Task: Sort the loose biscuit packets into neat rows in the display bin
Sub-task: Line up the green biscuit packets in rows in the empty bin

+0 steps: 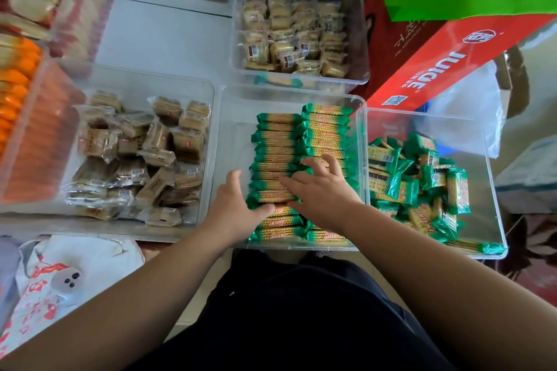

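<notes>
Clear plastic forms the display bin, which sits in the middle of the desk just in front of the person. Inside it, green-and-gold biscuit packets lie flat in 2 rows running near to far. Each packet's long axis goes left to right, with its crimped ends pointing left and right. The red print on the wrappers is too small to read.

The left grip is spread against the left ends of the near packets, fingers straight and thumb laid across 1 wrapper, clasping nothing. The right grip rests flat on both rows with its fingers fanned out, also holding nothing.

Touching the display bin's right wall, a second clear bin holds loose packets pointing every way. Beyond it lies a red carton with a QR code and white lettering that seems to read "JUIDE".
</notes>
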`<state>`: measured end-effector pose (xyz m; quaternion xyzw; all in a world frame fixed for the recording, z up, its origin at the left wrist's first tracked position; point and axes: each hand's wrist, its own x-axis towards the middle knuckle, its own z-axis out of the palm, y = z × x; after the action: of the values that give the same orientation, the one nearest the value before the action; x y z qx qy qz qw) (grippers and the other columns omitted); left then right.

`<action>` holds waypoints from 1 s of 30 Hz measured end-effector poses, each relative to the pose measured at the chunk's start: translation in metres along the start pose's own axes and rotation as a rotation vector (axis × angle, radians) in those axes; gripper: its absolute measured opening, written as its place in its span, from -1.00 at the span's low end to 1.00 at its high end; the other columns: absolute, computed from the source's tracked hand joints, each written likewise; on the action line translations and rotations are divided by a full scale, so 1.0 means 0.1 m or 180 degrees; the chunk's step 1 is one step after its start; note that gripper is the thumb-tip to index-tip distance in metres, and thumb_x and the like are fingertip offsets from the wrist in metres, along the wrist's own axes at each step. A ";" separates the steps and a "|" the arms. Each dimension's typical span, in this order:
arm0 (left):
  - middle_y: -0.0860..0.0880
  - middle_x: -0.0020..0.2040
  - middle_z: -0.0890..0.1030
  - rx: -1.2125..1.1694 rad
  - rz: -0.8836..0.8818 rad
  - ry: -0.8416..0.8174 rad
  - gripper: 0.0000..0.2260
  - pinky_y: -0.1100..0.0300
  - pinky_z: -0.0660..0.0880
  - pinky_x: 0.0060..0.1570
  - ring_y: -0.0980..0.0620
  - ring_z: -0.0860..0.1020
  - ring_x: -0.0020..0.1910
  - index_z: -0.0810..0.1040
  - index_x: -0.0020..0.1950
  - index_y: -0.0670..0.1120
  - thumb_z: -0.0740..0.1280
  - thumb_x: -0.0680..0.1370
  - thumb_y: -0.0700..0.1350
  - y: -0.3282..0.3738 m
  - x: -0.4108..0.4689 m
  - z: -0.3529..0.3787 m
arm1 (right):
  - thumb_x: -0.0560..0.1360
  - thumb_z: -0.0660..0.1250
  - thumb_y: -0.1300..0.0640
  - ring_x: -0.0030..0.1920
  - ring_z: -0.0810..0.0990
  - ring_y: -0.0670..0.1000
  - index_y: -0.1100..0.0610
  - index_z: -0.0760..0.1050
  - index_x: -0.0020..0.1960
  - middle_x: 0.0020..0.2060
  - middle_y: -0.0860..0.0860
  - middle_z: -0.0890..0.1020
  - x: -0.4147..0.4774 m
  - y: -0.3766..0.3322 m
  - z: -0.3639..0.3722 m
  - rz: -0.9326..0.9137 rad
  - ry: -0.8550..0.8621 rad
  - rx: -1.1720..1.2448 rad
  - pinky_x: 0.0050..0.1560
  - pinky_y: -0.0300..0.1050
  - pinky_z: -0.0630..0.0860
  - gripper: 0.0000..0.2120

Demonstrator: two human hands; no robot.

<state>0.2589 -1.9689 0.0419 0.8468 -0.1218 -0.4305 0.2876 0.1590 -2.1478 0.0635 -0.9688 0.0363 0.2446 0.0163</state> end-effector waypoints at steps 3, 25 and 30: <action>-0.06 0.44 0.41 0.0086 0.0171 -0.0145 -0.43 0.07 0.47 0.21 -0.07 0.49 0.32 0.22 0.60 0.11 0.29 0.64 0.19 0.05 0.06 0.02 | 0.66 -0.16 -0.28 0.62 -0.19 0.19 -0.01 -0.14 0.65 0.59 -0.06 0.18 -0.05 0.01 0.05 -0.0186 -0.0275 -0.0209 0.49 0.39 -0.34 -0.35; -0.04 0.41 0.34 0.0525 0.0410 -0.0177 -0.64 0.07 0.39 0.33 0.01 0.43 0.32 0.41 0.29 -0.02 0.36 0.61 0.13 0.04 0.20 0.10 | 0.39 0.46 -0.34 0.55 0.20 0.22 -0.20 -0.03 0.63 0.62 -0.01 0.10 -0.41 1.69 0.38 0.2241 -0.0217 0.1827 0.46 0.25 0.31 -0.01; 0.08 0.45 0.42 0.0470 0.0428 -0.0279 -0.60 -0.05 0.44 0.38 0.01 0.45 0.38 0.36 0.48 0.13 0.32 0.65 0.08 0.06 0.17 0.10 | 0.38 0.52 -0.27 0.42 0.41 0.17 -0.07 0.13 0.60 0.48 0.05 0.40 -0.25 1.67 0.42 0.2286 -0.0137 0.1285 0.37 0.21 0.42 -0.05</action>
<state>0.2609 -1.9849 0.0294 0.8360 -0.2221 -0.4368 0.2470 0.1041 -2.3105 0.0367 -0.8666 0.4190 0.2430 0.1204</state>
